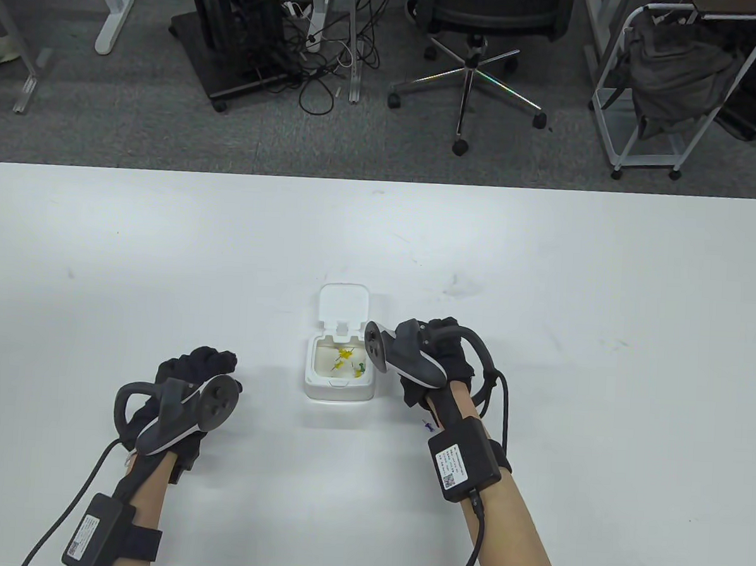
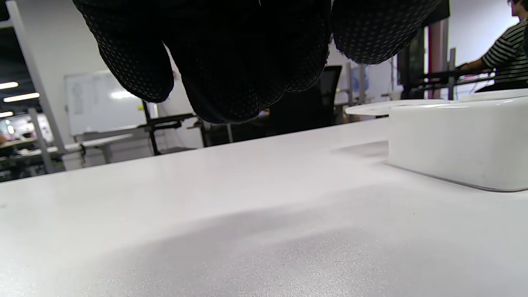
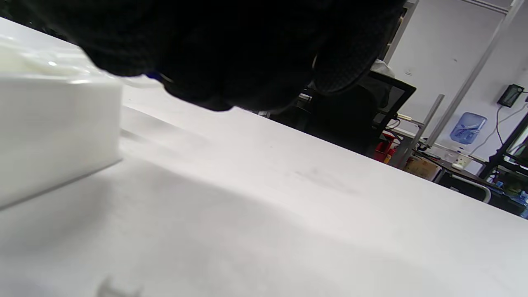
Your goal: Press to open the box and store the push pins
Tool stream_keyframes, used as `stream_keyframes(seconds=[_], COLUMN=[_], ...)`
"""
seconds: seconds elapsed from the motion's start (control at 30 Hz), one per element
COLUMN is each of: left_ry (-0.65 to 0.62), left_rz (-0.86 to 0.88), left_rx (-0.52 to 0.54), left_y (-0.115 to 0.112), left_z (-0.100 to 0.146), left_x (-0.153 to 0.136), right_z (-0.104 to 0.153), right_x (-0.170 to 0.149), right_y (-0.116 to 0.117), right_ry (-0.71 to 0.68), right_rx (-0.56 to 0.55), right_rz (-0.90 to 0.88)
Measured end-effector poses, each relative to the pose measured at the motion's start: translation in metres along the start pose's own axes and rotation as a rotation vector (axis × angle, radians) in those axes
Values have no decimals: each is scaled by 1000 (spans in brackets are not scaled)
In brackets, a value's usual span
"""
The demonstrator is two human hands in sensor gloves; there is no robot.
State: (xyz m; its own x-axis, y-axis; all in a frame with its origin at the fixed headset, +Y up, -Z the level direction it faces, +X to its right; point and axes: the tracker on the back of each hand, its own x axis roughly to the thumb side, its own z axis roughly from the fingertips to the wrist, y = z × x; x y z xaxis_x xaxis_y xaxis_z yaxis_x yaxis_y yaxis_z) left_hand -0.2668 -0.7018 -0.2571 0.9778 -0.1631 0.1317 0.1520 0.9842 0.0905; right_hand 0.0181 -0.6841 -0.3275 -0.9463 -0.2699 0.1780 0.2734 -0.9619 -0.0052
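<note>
At the box's [image 1: 339, 363] three o'clock, the right hand's [image 1: 434, 362] grip cannot be judged; a pin could be dropped onto the surface [image 1: 543, 273] if released early.

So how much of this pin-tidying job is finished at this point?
Done: the white box is open, its lid flipped back, with yellow and green pins inside. In hand: the right hand is beside the box; whether it holds a pin is hidden. The left hand is off to the side. Left: a blue pin lies on the table.
</note>
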Motion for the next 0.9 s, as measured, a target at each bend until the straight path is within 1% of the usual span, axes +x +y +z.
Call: stream_keyframes(seconds=[0.33, 0.7, 0.9], left_ry=[0, -2, -5], left_rz=[-2, -2, -2], left_rx=[4, 4, 6], left_y=[0, 0, -1], left_z=[0, 0, 0], left_x=[0, 0, 0], right_z=[-4, -8, -11], right_x=[34, 58, 63], right_y=[-16, -19, -18], right_ry=[-68, -114, -118], right_rx=[-38, -47, -31], right_rz=[11, -9, -33])
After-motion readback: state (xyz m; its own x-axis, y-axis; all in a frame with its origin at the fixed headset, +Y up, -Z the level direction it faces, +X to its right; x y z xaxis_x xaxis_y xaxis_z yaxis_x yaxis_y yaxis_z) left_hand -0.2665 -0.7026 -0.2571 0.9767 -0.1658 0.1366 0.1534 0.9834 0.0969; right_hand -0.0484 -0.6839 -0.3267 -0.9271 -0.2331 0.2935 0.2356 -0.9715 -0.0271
